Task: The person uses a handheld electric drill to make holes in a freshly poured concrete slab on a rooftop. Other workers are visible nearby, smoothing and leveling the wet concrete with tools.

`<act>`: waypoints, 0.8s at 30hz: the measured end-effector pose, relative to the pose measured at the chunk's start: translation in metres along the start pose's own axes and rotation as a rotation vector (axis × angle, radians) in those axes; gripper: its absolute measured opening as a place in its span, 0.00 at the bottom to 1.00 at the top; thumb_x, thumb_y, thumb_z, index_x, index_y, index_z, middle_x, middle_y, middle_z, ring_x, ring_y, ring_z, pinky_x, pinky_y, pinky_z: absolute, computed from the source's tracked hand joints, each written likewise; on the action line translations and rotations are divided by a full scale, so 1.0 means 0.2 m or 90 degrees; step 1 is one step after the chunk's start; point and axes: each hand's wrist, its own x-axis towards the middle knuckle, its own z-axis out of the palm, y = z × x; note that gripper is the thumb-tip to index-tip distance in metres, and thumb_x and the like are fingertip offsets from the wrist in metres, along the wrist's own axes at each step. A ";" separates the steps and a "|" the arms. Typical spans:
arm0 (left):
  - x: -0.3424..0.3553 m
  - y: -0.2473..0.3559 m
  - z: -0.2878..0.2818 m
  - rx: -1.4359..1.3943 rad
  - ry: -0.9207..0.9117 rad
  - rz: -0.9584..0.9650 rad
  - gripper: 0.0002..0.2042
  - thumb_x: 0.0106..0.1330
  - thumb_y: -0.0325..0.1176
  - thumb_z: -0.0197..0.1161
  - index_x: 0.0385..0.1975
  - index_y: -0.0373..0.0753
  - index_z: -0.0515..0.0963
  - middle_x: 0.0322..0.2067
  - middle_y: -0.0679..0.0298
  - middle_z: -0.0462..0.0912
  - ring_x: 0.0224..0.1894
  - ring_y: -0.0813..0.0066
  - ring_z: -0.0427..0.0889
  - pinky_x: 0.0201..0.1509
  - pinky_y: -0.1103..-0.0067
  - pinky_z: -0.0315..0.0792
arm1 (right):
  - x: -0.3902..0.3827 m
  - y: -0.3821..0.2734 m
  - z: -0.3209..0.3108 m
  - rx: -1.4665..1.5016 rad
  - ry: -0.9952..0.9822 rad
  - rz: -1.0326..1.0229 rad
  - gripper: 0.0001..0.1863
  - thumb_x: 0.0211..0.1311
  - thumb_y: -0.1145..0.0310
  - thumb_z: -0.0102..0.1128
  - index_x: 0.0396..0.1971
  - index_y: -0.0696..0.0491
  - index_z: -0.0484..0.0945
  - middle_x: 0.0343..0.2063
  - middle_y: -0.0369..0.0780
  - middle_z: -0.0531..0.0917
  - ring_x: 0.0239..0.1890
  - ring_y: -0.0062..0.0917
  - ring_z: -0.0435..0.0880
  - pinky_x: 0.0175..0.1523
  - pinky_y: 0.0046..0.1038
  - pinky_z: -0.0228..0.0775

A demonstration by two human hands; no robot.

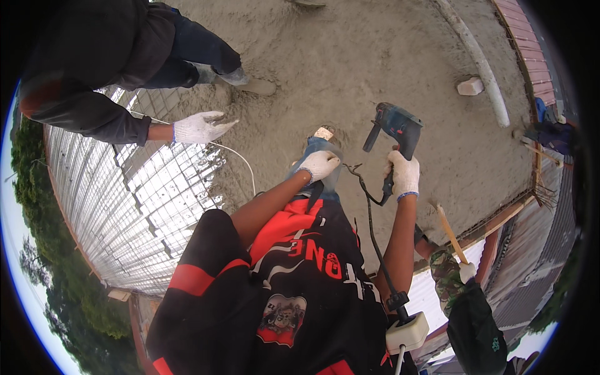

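Observation:
In my right hand (405,175), which wears a white knit glove, is a blue-and-black power drill (399,125) with a side handle, held by its rear grip. Its black cord (374,234) drops past my right forearm to a plug in a white socket block (407,334) by my right side. My left hand (320,165), gloved the same way, rests over the front of my jeans with its fingers curled in; whatever is inside them is hidden. Beneath me spreads wet grey concrete (300,75).
At left, a co-worker's gloved hand (201,127) reaches out, fingers spread, beside a white cable (240,156). Rebar mesh (159,200) lies over shiny sheeting. A long pipe (478,59) and a pale block (470,86) lie right. Another person grips a wooden handle (450,231) near the edge board (500,219).

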 end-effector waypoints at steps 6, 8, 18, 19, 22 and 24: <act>0.10 -0.04 -0.06 0.038 0.047 0.018 0.24 0.71 0.50 0.56 0.52 0.37 0.87 0.49 0.46 0.89 0.54 0.47 0.87 0.62 0.61 0.77 | 0.04 0.02 -0.02 -0.001 0.003 0.016 0.25 0.56 0.65 0.65 0.53 0.62 0.84 0.25 0.38 0.81 0.23 0.24 0.80 0.31 0.30 0.72; 0.15 -0.01 -0.09 0.030 0.019 0.013 0.25 0.72 0.49 0.55 0.53 0.35 0.86 0.52 0.44 0.87 0.57 0.47 0.85 0.64 0.62 0.75 | 0.05 0.03 -0.02 -0.013 0.019 0.029 0.25 0.57 0.65 0.64 0.53 0.62 0.84 0.26 0.38 0.82 0.24 0.24 0.80 0.31 0.30 0.72; 0.44 -0.08 -0.21 0.150 0.011 -0.134 0.30 0.68 0.56 0.57 0.56 0.37 0.85 0.53 0.44 0.87 0.58 0.46 0.85 0.64 0.61 0.76 | 0.04 0.06 0.00 0.103 0.017 0.070 0.19 0.60 0.73 0.60 0.52 0.61 0.78 0.21 0.36 0.76 0.17 0.25 0.76 0.24 0.32 0.71; 0.46 -0.16 -0.23 0.115 0.054 -0.196 0.29 0.68 0.59 0.56 0.56 0.41 0.86 0.54 0.45 0.87 0.60 0.46 0.84 0.65 0.61 0.76 | 0.04 0.05 0.00 0.119 0.009 0.072 0.22 0.60 0.73 0.60 0.55 0.61 0.77 0.21 0.36 0.76 0.17 0.25 0.76 0.24 0.31 0.72; 0.48 -0.52 -0.31 -0.082 0.118 -0.457 0.33 0.73 0.62 0.51 0.62 0.40 0.82 0.62 0.49 0.83 0.66 0.49 0.80 0.70 0.62 0.72 | 0.03 0.04 0.01 0.126 0.018 0.074 0.22 0.61 0.72 0.60 0.55 0.61 0.77 0.21 0.37 0.77 0.17 0.27 0.76 0.25 0.32 0.73; 0.43 -0.77 -0.32 -0.079 0.098 -0.532 0.36 0.73 0.64 0.50 0.66 0.38 0.77 0.67 0.50 0.77 0.71 0.51 0.75 0.74 0.61 0.66 | 0.02 0.03 0.01 0.130 0.018 0.077 0.21 0.61 0.73 0.60 0.55 0.61 0.77 0.21 0.38 0.77 0.17 0.27 0.77 0.25 0.32 0.73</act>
